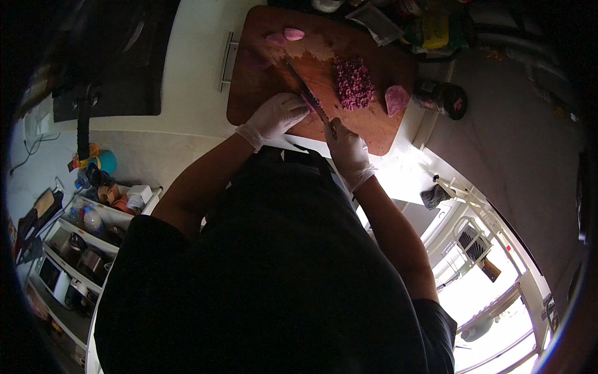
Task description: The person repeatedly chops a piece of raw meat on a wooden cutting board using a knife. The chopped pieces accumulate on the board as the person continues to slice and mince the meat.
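My right hand (349,147), in a thin translucent glove, grips a kitchen knife (306,89) by its handle. The dark blade points up and left across a wooden cutting board (261,84). My left hand (278,114), gloved too, rests at the board's near edge with curled fingers against a purple vegetable piece (310,104) beside the blade; the fingers hide part of it. Right of the knife lies a heap of finely diced purple vegetable (354,84). A larger cut chunk (396,100) sits near the right edge, and a pale pink-purple piece (294,33) near the far left.
Beyond the board are a clear packet (375,23) and a yellow-green package (434,30). A dark-lidded jar (451,100) is at the right. A black cooktop (112,61) lies left, and a loaded shelf unit (88,233) stands lower left. A white rack (472,243) holds utensils lower right.
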Available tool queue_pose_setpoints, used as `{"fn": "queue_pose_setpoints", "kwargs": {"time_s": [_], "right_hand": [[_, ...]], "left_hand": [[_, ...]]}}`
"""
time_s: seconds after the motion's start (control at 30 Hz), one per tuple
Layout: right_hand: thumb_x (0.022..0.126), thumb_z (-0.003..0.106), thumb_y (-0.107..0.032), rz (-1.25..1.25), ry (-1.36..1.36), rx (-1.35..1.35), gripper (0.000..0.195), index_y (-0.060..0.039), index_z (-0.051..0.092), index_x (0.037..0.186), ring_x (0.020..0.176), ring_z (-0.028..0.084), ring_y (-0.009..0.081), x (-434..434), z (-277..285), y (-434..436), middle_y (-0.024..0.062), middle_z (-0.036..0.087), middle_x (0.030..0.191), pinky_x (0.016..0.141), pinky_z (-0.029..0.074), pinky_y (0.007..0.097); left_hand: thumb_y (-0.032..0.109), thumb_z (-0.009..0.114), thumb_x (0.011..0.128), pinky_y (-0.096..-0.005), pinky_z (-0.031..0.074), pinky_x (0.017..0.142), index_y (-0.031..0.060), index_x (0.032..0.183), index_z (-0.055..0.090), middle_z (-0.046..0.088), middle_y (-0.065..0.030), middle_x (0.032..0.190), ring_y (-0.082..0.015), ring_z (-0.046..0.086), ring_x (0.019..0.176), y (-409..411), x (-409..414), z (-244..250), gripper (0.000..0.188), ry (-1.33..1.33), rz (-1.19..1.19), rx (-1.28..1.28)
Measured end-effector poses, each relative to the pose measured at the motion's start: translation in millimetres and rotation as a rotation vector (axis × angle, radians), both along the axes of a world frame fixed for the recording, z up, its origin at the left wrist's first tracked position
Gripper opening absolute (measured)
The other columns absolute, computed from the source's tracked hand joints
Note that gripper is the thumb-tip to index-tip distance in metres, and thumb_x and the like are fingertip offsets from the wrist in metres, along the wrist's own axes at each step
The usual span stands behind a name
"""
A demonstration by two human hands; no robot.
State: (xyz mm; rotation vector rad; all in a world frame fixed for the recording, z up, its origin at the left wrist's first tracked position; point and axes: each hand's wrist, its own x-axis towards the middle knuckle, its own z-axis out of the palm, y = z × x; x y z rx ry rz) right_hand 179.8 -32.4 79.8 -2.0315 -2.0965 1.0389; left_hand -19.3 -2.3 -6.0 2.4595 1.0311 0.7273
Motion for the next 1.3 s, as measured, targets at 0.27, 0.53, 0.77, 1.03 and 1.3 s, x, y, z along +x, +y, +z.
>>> {"fn": "queue_pose_setpoints", "kwargs": {"time_s": [0.27, 0.53, 0.77, 1.03, 1.3], "right_hand": [[0.093, 0.049, -0.025, 0.011, 0.0, -0.116, 0.02, -0.0056, 0.051, 0.094, 0.071, 0.062, 0.0416, -1, 19, -9, 0.0235, 0.061, 0.074, 0.057, 0.049, 0.0485], [0.094, 0.045, -0.028, 0.03, -0.001, -0.001, 0.023, -0.0055, 0.05, 0.098, 0.068, 0.063, 0.039, -31, -18, 13, 0.0221, 0.063, 0.079, 0.055, 0.05, 0.0482], [0.091, 0.051, -0.023, 0.088, -0.011, 0.087, 0.016, -0.0071, 0.051, 0.091, 0.067, 0.064, 0.0368, -5, -6, 6, 0.0218, 0.062, 0.077, 0.051, 0.05, 0.0454], [0.092, 0.051, -0.024, 0.005, 0.029, -0.029, 0.019, -0.0055, 0.053, 0.086, 0.067, 0.062, 0.0409, 1, 14, -9, 0.0227, 0.059, 0.068, 0.054, 0.049, 0.0483], [0.092, 0.051, -0.03, -0.047, 0.082, 0.111, 0.023, -0.0068, 0.054, 0.093, 0.071, 0.063, 0.0406, -36, -30, 14, 0.0228, 0.062, 0.074, 0.058, 0.05, 0.0488]], "left_hand": [[0.014, 0.066, 0.082, -0.0374, 0.048, 0.089, 0.0155, 0.118, 0.054, 0.055, -0.0048, 0.112, -0.0243, 0.054, 0.101, -3, -3, 2, 0.038, 0.006, 0.018, -0.026], [0.01, 0.064, 0.08, -0.036, 0.048, 0.087, 0.0113, 0.112, 0.057, 0.057, -0.0062, 0.105, -0.0242, 0.055, 0.097, 1, -2, -4, 0.033, -0.021, -0.013, -0.033], [0.012, 0.063, 0.082, -0.0373, 0.047, 0.09, 0.0124, 0.112, 0.06, 0.057, -0.0063, 0.108, -0.0245, 0.054, 0.101, 5, -4, 10, 0.03, 0.084, -0.114, 0.0], [0.013, 0.061, 0.084, -0.0397, 0.046, 0.091, 0.011, 0.12, 0.054, 0.056, -0.0073, 0.115, -0.0258, 0.054, 0.104, -3, -5, 1, 0.037, 0.007, -0.055, -0.044], [0.011, 0.062, 0.082, -0.0387, 0.046, 0.091, 0.0114, 0.116, 0.055, 0.057, -0.0078, 0.108, -0.0256, 0.055, 0.1, 0, -4, 6, 0.035, 0.111, -0.07, -0.074]]}}
